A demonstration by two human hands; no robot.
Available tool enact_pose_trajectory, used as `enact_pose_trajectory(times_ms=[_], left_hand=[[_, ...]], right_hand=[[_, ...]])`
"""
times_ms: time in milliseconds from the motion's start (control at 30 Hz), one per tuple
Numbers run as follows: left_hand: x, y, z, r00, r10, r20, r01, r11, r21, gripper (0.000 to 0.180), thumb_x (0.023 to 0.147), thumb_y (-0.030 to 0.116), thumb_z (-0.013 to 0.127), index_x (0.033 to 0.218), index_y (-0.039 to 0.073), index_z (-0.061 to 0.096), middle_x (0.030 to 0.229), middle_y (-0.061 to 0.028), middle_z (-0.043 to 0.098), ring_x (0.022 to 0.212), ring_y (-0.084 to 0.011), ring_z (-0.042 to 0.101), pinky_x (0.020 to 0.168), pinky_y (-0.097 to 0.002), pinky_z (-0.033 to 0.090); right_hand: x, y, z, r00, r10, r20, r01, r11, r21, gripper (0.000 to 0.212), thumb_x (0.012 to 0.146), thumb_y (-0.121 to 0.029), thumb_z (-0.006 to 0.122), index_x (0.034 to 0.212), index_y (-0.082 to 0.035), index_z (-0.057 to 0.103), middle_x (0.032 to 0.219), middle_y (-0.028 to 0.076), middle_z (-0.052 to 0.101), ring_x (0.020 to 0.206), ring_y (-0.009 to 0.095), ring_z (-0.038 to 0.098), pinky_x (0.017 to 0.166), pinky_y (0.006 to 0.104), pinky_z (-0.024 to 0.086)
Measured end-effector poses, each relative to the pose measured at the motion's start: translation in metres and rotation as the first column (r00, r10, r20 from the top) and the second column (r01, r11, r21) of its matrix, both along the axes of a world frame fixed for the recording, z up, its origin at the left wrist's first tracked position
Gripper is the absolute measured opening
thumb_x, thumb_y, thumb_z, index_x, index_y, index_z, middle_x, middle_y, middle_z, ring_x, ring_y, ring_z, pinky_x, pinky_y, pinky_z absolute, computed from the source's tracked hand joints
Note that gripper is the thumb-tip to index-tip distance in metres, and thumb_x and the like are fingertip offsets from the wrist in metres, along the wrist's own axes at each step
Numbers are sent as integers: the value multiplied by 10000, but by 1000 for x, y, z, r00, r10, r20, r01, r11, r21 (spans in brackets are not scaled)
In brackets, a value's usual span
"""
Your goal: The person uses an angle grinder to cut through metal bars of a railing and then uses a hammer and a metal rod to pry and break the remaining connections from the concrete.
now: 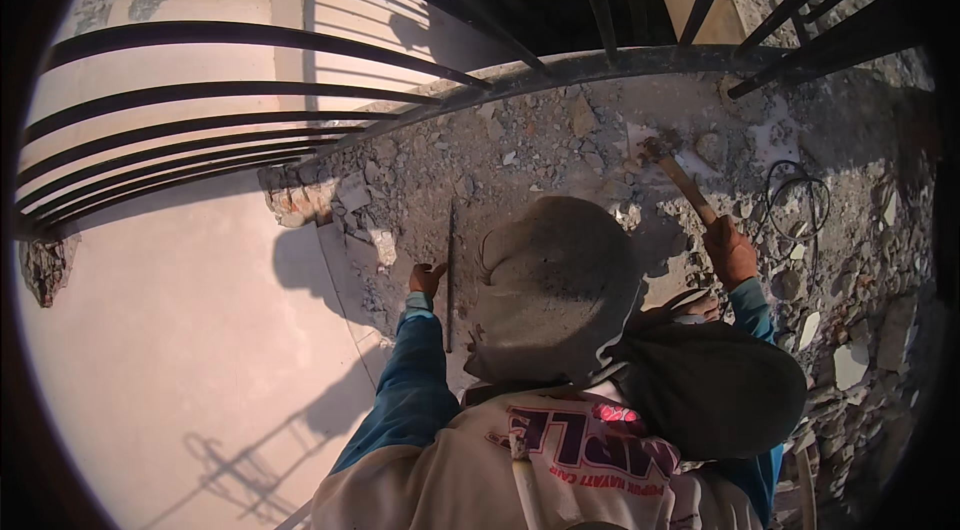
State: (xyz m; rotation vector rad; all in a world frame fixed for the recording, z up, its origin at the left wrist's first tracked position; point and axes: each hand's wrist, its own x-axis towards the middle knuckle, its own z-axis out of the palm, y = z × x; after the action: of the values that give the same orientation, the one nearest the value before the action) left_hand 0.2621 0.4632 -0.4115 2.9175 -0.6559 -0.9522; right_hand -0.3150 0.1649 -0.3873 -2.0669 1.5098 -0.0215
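Note:
My right hand (730, 252) is closed around the wooden handle of a hammer (688, 188). The dusty hammer head lies against the rubble ahead, beside a pale patch. To the left, my left hand (428, 278) is low over the broken ground, its fingertips right beside a thin dark metal rod (450, 300). Most of its fingers are hidden, so I cannot tell whether they grip the rod. Between my arms are my knees, one in grey cloth (560, 290) and one in darker cloth (715, 385).
A black metal railing (640, 60) curves across the far side. Broken masonry rubble (480, 145) lies in front of it and down the right, with a black cable loop (798, 205). At left, a smooth pale floor (190, 310) carries shadows.

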Motion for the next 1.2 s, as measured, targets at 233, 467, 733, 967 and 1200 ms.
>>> enact_pose_trajectory(times_ms=[233, 467, 733, 967, 1200], left_hand=[[-18, 55, -42, 969, -185, -162, 232, 909, 345, 509, 792, 388, 695, 1088, -9, 576, 1017, -176, 587, 922, -302, 559, 801, -407, 457], [-32, -30, 4, 990, -126, -69, 125, 992, -18, 382, 853, 319, 637, 1074, 13, 572, 890, -104, 558, 785, -219, 522, 688, -358, 437], [-133, -203, 140, 870, -431, -240, 256, 810, -527, 242, 923, 240, 570, 1058, 39, 566, 745, -20, 524, 627, -124, 479, 559, -301, 414], [-228, -355, 205, 400, -686, -608, 634, 686, -357, 197, 963, 203, 528, 1071, 40, 514, 690, 40, 452, 546, -28, 361, 489, -205, 308], [-398, -411, 204, 344, -479, -807, 483, 828, -285, 231, 981, 248, 486, 1104, 53, 497, 662, 32, 392, 483, -43, 327, 417, -201, 254]], right_hand=[[21, 1, 25, 996, -92, 15, 87, 971, 223, 395, 832, -316, 644, 1086, -73, 464, 820, 194, 628, 784, 402, 619, 668, 494, 485], [14, 17, -2, 981, -160, 105, 138, 972, 191, 351, 812, -255, 634, 1072, -85, 470, 825, 168, 633, 792, 389, 623, 681, 476, 491], [31, 6, 6, 948, -213, 236, 137, 943, 303, 326, 813, -234, 627, 1050, -60, 486, 823, 180, 640, 807, 381, 628, 698, 477, 486], [8, 56, -15, 656, -585, 477, 297, 781, 549, 430, 816, -331, 640, 1056, 15, 553, 833, 206, 607, 768, 345, 614, 690, 448, 467], [-33, 105, -1, 295, -854, 429, 422, 519, 743, 404, 856, -370, 639, 1018, -15, 535, 760, 77, 534, 671, 164, 507, 596, 341, 414]])
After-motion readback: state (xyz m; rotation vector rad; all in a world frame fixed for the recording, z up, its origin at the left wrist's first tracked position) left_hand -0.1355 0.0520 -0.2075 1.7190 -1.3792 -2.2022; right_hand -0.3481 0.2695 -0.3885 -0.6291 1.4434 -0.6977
